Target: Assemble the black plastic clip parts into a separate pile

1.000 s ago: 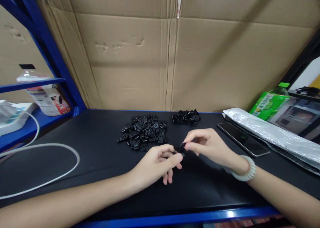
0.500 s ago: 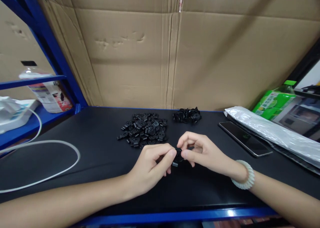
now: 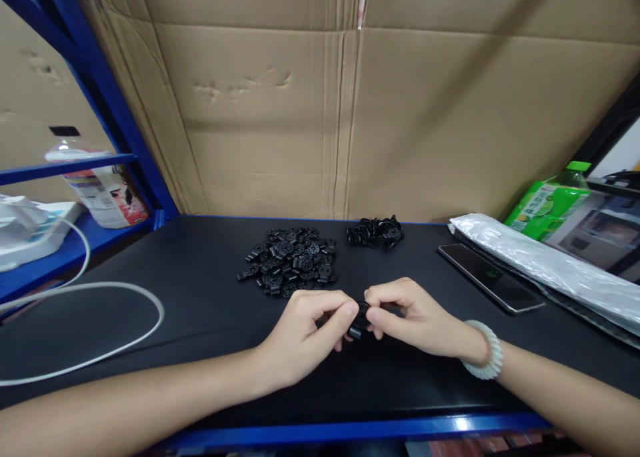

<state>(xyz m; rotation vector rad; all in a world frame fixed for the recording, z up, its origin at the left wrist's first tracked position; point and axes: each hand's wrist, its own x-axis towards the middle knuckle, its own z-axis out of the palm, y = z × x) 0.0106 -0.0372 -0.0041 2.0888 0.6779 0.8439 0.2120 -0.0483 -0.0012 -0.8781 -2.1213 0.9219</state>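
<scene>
My left hand (image 3: 305, 330) and my right hand (image 3: 407, 317) meet low over the black tabletop (image 3: 200, 323), fingers pinched together on a small black plastic part (image 3: 359, 317) held between them. Just beyond the hands lies a large pile of small black plastic parts (image 3: 290, 260). A smaller, denser heap of black parts (image 3: 376, 231) sits further back, to the right of it. A pale beaded bracelet (image 3: 484, 350) circles my right wrist.
A dark phone (image 3: 490, 287) lies to the right, beside a long plastic-wrapped bundle (image 3: 545, 267) and a green bottle (image 3: 547, 203). A white cable (image 3: 95, 323) loops on the left. A bottle (image 3: 100, 183) stands on the blue shelf (image 3: 60, 250). Cardboard (image 3: 350, 110) forms the back wall.
Both hands have drawn slightly nearer to me and lower, closing tighter together around the small black part. The piles have not changed.
</scene>
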